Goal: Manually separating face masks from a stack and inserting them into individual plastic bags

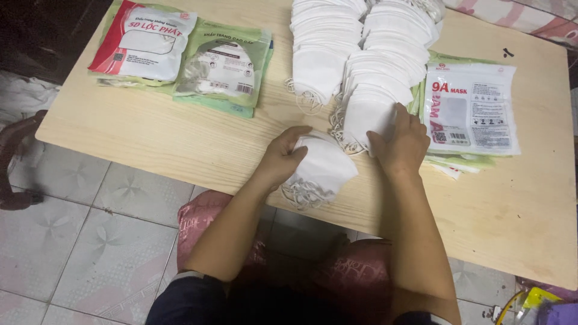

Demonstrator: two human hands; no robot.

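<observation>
My left hand (282, 157) grips a small stack of folded white face masks (322, 170) near the front edge of a low wooden table (180, 144), their ear loops hanging toward me. My right hand (402, 142) rests on the near end of a long row of white masks (367, 99), fingers curled around the nearest ones. A second overlapping row of white masks (322, 51) runs alongside it to the left.
Flat mask packets lie on the table: a red-and-white one (144, 42) and a green one (226, 66) at the far left, a white-and-red pile (472, 108) at the right. Tiled floor (90, 229) lies to the left. Pink cushions (201, 219) sit under the table by my knees.
</observation>
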